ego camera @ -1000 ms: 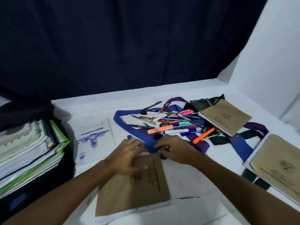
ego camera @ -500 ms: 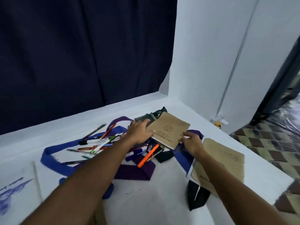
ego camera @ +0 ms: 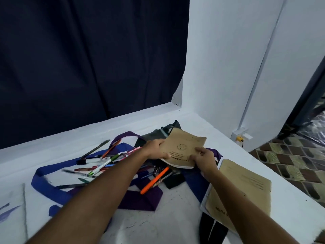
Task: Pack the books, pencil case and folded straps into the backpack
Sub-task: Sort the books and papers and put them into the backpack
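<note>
A brown-covered book (ego camera: 184, 147) is lifted a little off the white table, tilted. My left hand (ego camera: 155, 149) grips its left edge and my right hand (ego camera: 204, 158) grips its near right corner. A second brown book (ego camera: 244, 192) lies flat at the right, near the table's edge. Blue (ego camera: 44, 180) and purple (ego camera: 140, 199) straps sprawl unfolded over the table's middle, with several pens and markers (ego camera: 105, 159) scattered on them, one orange (ego camera: 154, 180). A dark pouch (ego camera: 156, 134) lies behind the held book. The backpack is out of view.
A white booklet with blue print (ego camera: 10, 219) shows at the lower left. A dark curtain (ego camera: 88, 59) hangs behind the table, a white wall (ego camera: 228, 67) stands at the right. Black strap ends (ego camera: 212, 229) lie under the second book. Tiled floor (ego camera: 290, 164) lies beyond the table's right edge.
My view swung right, away from the backpack and the first book. Both hands reached to the far brown book, closed on it and raised it off the table.
</note>
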The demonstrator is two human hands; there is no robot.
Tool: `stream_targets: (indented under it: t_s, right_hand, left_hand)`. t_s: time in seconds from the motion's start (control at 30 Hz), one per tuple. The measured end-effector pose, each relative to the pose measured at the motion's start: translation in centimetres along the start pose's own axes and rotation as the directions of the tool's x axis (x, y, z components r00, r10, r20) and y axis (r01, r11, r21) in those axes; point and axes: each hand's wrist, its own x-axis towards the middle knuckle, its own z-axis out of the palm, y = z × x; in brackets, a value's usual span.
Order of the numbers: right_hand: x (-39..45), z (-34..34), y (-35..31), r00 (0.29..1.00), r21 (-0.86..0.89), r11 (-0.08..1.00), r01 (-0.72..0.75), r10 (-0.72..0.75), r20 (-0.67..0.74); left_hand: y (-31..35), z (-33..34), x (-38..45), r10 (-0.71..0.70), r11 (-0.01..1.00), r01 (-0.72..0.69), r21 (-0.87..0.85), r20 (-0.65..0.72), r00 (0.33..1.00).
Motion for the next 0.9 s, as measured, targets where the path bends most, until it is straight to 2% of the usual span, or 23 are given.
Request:
stream_targets:
  t_s: [0.07,0.17,0.3,0.4,0.53,0.6,0.67,0.77,0.83,0.9]
  right_hand:
    - [-0.5,-0.1,-0.4,1.0,0.145,0.989,-0.011,0.007,0.026]
    - [-1.3,-0.5,-0.4,0.997,0.245,0.969,-0.022,0.001,0.083]
    - [-3.1,-0.8,-0.7,0.994,0.252,0.967,0.035,-0.06,0.094]
    - [-4.9,-0.2,-1.8,0.983,0.284,0.955,0.08,-0.122,0.136]
    - [-6.9,2.5,-3.6,0.958,0.303,0.95,0.08,-0.158,0.241]
    - [-7.6,4.7,-4.1,0.927,0.307,0.951,0.044,-0.154,0.342]
    - [-8.4,7.0,-4.3,0.87,0.265,0.964,0.005,-0.134,0.474]
    - [-11.0,11.5,-4.2,0.729,0.102,0.995,0.005,-0.073,0.68]
    - [-13.2,14.8,-3.8,0.597,0.005,1.0,0.008,-0.009,0.802]
    - [-15.2,17.7,-3.2,0.439,-0.117,0.992,0.043,0.086,0.894]
  left_hand:
    - [0.2,0.1,-0.2,-0.015,0.999,0.016,-0.035,0.014,1.0]
    - [0.7,0.2,-1.2,-0.018,0.99,0.022,-0.138,0.027,0.999]
    - [0.8,0.0,-3.5,0.02,0.955,-0.012,-0.297,0.025,0.999]
    - [-0.2,-0.9,-6.9,0.031,0.916,-0.048,-0.398,-0.049,0.998]
    - [-3.2,-3.3,-12.9,0.074,0.892,-0.121,-0.436,-0.123,0.99]
    - [-5.0,-4.8,-16.7,0.088,0.92,-0.128,-0.37,-0.124,0.988]
    - [-6.8,-6.3,-20.5,0.07,0.964,-0.121,-0.238,-0.213,0.975]
    - [-10.9,-8.0,-26.5,0.084,0.996,-0.062,0.063,-0.454,0.887]
    - [-14.6,-7.9,-30.0,0.153,0.966,-0.013,0.258,-0.533,0.832]
    - [-17.5,-6.7,-33.2,0.245,0.927,-0.028,0.374,-0.546,0.801]
